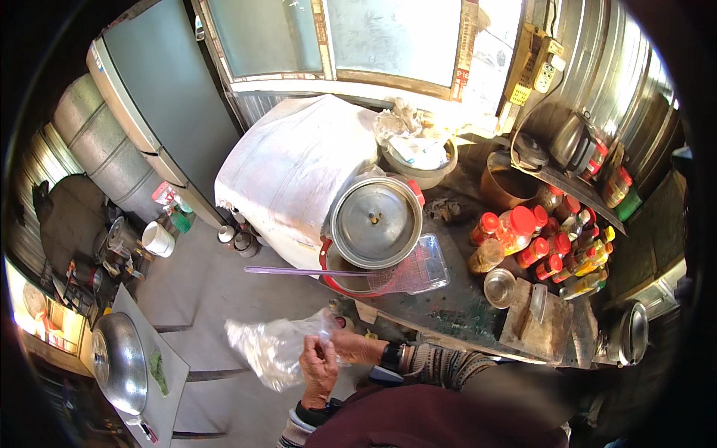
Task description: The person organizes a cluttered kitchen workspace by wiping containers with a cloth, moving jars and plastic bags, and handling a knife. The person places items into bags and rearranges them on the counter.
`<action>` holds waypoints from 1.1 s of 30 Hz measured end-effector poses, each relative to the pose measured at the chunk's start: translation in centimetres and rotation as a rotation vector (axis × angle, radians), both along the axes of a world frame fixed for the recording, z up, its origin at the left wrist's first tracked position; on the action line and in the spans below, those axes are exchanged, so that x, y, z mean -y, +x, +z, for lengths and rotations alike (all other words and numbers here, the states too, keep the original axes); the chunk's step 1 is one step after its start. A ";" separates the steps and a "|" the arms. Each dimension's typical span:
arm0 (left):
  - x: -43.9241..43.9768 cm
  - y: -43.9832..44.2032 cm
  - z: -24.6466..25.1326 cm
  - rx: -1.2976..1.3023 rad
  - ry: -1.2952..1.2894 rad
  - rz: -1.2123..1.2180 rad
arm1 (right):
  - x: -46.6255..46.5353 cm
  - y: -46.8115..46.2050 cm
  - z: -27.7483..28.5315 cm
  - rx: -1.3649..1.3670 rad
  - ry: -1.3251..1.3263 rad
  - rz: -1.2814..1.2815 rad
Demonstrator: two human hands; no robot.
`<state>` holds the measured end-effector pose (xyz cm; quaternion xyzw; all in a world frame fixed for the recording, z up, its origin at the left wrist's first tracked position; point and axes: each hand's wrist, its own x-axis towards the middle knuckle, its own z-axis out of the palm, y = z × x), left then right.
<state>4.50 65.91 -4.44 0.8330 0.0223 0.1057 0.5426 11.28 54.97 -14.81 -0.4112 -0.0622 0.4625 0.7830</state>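
A clear plastic bag with pale contents hangs over the floor in front of me. My left hand pinches its gathered top between thumb and fingers. Just to the right, my right hand is closed at the same gathered end, its fingertips partly hidden behind the left. What exactly fills the bag is hard to make out through glare and folds. Beyond my hands, a purple fly swatter lies across a red-rimmed pot, and a lidded metal pot sits over that pot.
The dark worktop holds red-lidded jars, a metal bowl, a clear plastic box and a cutting board with a cleaver. A low table at left carries a domed metal lid.
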 end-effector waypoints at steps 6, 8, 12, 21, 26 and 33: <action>-3.2 -2.0 0.6 -0.348 -0.316 0.018 | 0.9 -0.2 -2.1 0.870 -0.182 0.488; -3.2 -2.9 0.5 -0.379 -0.450 0.006 | 1.5 0.4 -1.7 1.049 -0.025 0.777; -1.9 -3.4 0.4 -0.267 -0.443 -0.170 | 2.5 0.8 0.5 0.958 -0.233 1.186; 1.5 -2.0 0.1 -0.207 -0.577 -0.169 | 5.2 -0.6 3.0 1.660 -0.252 0.402; 3.6 -0.8 0.2 -0.221 -0.559 -0.261 | 6.7 0.3 0.6 1.561 0.049 0.133; 6.4 1.0 0.2 -0.298 -0.731 -0.265 | 7.7 0.9 -1.9 1.636 -0.005 0.397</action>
